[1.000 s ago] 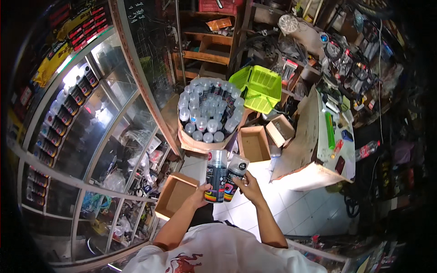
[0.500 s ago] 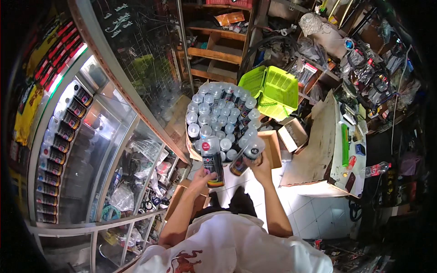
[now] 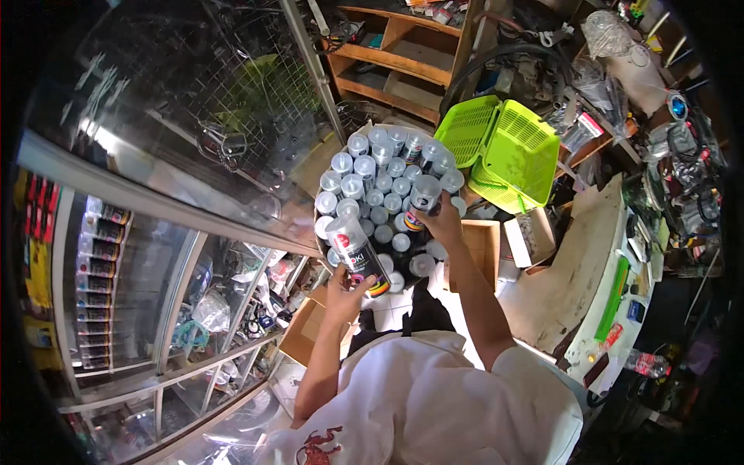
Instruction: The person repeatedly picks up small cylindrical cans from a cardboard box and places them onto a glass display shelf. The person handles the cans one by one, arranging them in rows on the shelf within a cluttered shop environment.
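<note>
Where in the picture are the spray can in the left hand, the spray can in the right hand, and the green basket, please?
left-hand spray can (image 3: 358, 256), head view, on its black body.
right-hand spray can (image 3: 423, 200), head view, on its clear cap.
green basket (image 3: 521, 151), head view, on its mesh wall.

A curved glass display case (image 3: 147, 256) fills the left of the frame, with rows of cans on its far-left shelves (image 3: 97, 263) and bagged goods lower down. Wooden shelving (image 3: 403, 54) stands at top centre. Right of it, two lime-green plastic baskets (image 3: 504, 147) lie tilted against each other. Below them sit a small open cardboard box (image 3: 531, 236) and, beside it, a larger one (image 3: 484, 244). A pale worktop (image 3: 581, 287) runs down the right, bearing what may be a green ruler (image 3: 616, 298).
</note>
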`<state>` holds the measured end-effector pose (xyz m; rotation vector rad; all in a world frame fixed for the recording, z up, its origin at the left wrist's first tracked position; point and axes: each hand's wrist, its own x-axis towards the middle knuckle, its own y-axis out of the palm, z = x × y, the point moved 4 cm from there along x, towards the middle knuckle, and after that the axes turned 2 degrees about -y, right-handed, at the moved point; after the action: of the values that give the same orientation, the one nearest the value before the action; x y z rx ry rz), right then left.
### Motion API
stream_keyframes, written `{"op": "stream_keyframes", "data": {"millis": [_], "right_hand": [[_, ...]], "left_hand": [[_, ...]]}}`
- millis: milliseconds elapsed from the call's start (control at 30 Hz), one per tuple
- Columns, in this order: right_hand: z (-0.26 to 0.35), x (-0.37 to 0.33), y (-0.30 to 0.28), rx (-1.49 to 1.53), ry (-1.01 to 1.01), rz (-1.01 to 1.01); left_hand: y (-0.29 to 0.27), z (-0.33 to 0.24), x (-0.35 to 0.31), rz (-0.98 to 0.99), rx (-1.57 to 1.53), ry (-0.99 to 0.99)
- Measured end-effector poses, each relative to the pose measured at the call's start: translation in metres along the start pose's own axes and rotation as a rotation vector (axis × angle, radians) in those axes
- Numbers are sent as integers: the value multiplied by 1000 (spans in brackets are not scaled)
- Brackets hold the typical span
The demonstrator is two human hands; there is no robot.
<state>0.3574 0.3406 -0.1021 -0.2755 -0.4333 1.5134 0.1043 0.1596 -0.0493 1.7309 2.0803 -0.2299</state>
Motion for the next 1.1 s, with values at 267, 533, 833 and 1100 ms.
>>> {"op": "stream_keyframes", "data": {"millis": [267,533,833,1100], "right_hand": [[-64,131,56,-309,-30,198],[-99,192,105,-162,34,104],[-151,137,124,22,-36,187],[-47,52,-5,438,223,730]], "left_hand": [[45,9,19,-183,-10,-35],[73,10,14,-337,9,-84],[103,28,54,-257,-60,-76],[138,41,120,2,210,-79]]}}
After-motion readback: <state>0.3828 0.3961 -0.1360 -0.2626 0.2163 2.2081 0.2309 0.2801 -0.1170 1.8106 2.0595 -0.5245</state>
